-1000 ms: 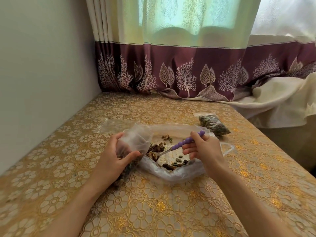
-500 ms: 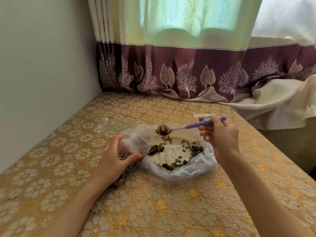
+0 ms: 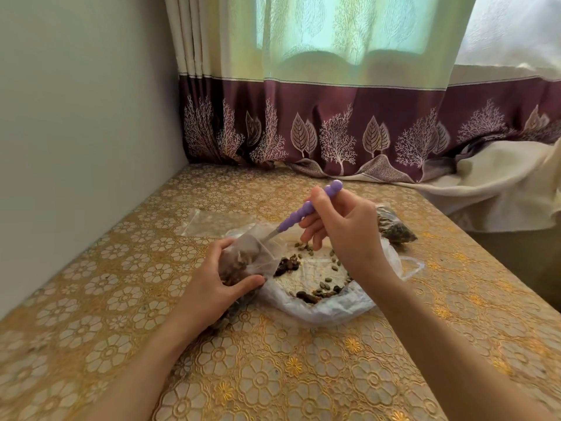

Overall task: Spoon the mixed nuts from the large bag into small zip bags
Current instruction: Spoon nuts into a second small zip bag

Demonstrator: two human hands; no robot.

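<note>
— Purple, that beaded plastic spoon handle; who has it?

— The right hand. Its thumb and fingers are curled round the handle, pinching it, and the spoon slants down to the left so that its metal end goes into the mouth of the small clear zip bag. The bowl itself is hidden inside the plastic.

— And that small bag?

— The left hand grips it, thumb in front and the fingers wrapped behind, holding it upright with its base on the counter. It is partly filled with nuts.

— Where is the large bag?

— The large crumpled translucent plastic bag lies opened flat on the gold floral-embossed counter, just right of the small bag and touching it. A thin scatter of green seeds and dark brown mixed nuts remains on it, mostly beneath the right hand.

— Anything else nearby?

— A filled, dark-packed zip bag rests beyond the right hand, at the far edge of the large bag. A flat empty clear zip bag lies behind the left hand. At the back hangs a pale green curtain with a maroon leaf-printed border, and a cream cloth is bunched at the right.
</note>
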